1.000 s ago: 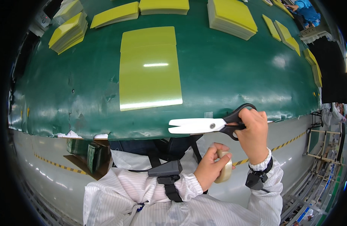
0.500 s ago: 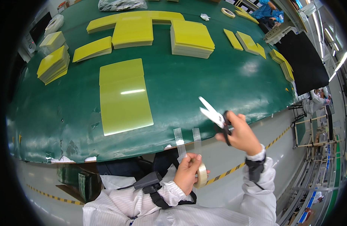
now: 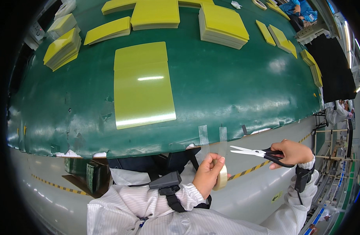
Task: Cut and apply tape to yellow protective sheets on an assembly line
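My left hand is closed around a roll of clear tape just off the table's near edge. Two tape strips cling to that edge and hang down toward the fingers. In my right hand is a pair of scissors with black handles and white blades. The blades are parted a little and point left, their tips close to the right-hand strip. Beyond the hands, a yellow sheet lies flat on the green table, with a shorter yellow piece at its far end.
Stacks of yellow sheets stand at the far left, far middle and far right. Smaller yellow pieces lie farther right. Another tape roll sits at the back. A person in blue is beyond the table.
My right hand has brought the scissors down and right, from over the table to beside the tape, blades now level. The view has shifted, so the table appears higher and nearer.
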`<state>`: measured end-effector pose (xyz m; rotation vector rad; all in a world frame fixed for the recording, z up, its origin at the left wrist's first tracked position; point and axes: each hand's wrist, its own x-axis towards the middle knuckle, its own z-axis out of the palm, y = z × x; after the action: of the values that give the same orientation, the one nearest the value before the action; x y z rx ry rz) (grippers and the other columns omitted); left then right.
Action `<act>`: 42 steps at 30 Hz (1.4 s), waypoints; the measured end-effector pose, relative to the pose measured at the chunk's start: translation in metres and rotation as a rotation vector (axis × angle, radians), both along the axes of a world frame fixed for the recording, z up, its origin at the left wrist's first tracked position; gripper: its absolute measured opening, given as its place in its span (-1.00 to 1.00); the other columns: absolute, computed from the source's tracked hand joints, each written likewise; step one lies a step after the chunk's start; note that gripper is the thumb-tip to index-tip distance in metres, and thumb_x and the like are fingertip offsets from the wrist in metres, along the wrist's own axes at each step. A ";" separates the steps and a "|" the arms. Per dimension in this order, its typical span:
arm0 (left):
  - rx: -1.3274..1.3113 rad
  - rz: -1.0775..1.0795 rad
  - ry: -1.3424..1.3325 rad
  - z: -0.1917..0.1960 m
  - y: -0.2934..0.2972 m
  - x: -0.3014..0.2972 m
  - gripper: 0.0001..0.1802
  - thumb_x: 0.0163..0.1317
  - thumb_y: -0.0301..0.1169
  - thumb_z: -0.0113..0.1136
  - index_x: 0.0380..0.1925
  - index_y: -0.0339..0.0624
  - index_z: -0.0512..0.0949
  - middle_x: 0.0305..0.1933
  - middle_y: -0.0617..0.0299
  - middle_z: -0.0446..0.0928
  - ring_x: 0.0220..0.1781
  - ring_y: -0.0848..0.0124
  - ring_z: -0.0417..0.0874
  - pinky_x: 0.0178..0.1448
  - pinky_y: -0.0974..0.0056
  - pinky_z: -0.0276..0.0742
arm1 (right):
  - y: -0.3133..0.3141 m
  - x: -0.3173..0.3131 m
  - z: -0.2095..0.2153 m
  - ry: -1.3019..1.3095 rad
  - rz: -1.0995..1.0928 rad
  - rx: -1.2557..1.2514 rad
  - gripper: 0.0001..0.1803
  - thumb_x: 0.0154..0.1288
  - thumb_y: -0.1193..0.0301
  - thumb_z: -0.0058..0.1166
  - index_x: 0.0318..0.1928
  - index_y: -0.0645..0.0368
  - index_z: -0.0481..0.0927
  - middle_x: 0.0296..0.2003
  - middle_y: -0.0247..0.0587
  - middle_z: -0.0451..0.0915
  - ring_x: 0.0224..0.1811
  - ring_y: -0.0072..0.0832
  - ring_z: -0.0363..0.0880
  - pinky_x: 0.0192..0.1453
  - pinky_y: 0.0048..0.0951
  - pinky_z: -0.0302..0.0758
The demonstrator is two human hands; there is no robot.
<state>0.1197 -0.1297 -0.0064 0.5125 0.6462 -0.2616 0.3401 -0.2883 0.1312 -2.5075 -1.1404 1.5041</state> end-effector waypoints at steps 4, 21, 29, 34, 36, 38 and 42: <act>0.022 0.007 -0.001 -0.002 0.000 0.001 -0.74 0.39 -0.17 0.02 -0.11 -0.04 0.29 -0.26 0.28 0.42 -0.26 0.36 0.62 -0.14 0.20 0.59 | 0.009 0.008 -0.012 0.029 0.037 -0.027 -0.36 -0.11 -0.04 0.41 -0.39 0.33 0.50 -0.66 -0.15 0.46 -0.64 -0.33 0.42 -0.53 -0.39 0.32; 0.034 0.042 -0.018 -0.002 -0.001 0.000 -0.77 0.38 -0.19 0.05 -0.16 -0.05 0.32 -0.28 0.26 0.45 -0.29 0.39 0.63 -0.18 0.25 0.61 | 0.043 0.011 -0.036 0.088 0.123 0.033 -0.22 -0.17 -0.26 0.33 -0.41 0.32 0.54 -0.61 -0.16 0.52 -0.56 -0.33 0.47 -0.47 -0.36 0.39; 0.028 0.039 -0.028 -0.003 0.000 0.000 -0.77 0.37 -0.20 0.05 -0.15 -0.06 0.33 -0.27 0.25 0.45 -0.29 0.37 0.63 -0.17 0.24 0.61 | 0.053 0.012 -0.031 0.096 0.094 -0.058 -0.27 -0.16 -0.24 0.34 -0.52 0.29 0.52 -0.69 -0.24 0.41 -0.62 -0.42 0.34 -0.54 -0.38 0.26; 0.020 0.024 -0.017 -0.001 0.000 0.003 -0.77 0.38 -0.22 0.05 -0.14 -0.08 0.32 -0.27 0.23 0.45 -0.29 0.35 0.63 -0.17 0.23 0.61 | 0.061 0.012 -0.018 0.101 0.050 -0.167 -0.39 -0.10 -0.10 0.39 -0.50 0.25 0.53 -0.73 -0.31 0.37 -0.65 -0.51 0.29 -0.57 -0.41 0.21; 0.039 0.028 -0.008 -0.004 -0.001 0.002 -0.77 0.38 -0.24 0.04 -0.13 -0.08 0.31 -0.27 0.22 0.44 -0.29 0.34 0.62 -0.20 0.22 0.61 | 0.060 0.014 -0.020 0.125 0.062 -0.148 -0.41 -0.07 -0.09 0.38 -0.54 0.24 0.54 -0.76 -0.34 0.36 -0.68 -0.53 0.28 -0.60 -0.41 0.18; 0.034 0.027 -0.022 -0.005 -0.001 0.000 -0.78 0.38 -0.24 0.04 -0.13 -0.09 0.31 -0.27 0.21 0.44 -0.30 0.34 0.62 -0.20 0.22 0.61 | 0.061 0.013 -0.020 0.118 0.053 -0.143 -0.42 -0.06 -0.09 0.37 -0.55 0.24 0.54 -0.76 -0.35 0.36 -0.68 -0.54 0.28 -0.60 -0.41 0.19; 0.013 -0.029 0.039 -0.008 -0.010 -0.009 -0.79 0.38 -0.26 0.03 -0.14 -0.12 0.31 -0.26 0.21 0.44 -0.32 0.33 0.62 -0.21 0.19 0.62 | 0.053 0.010 -0.026 0.080 0.127 -0.110 -0.42 -0.04 -0.11 0.34 -0.59 0.22 0.55 -0.77 -0.30 0.38 -0.71 -0.47 0.31 -0.60 -0.39 0.21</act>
<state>0.1102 -0.1399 -0.0145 0.5308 0.6789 -0.2956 0.3504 -0.2354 0.1054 -2.4592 -1.2604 1.7270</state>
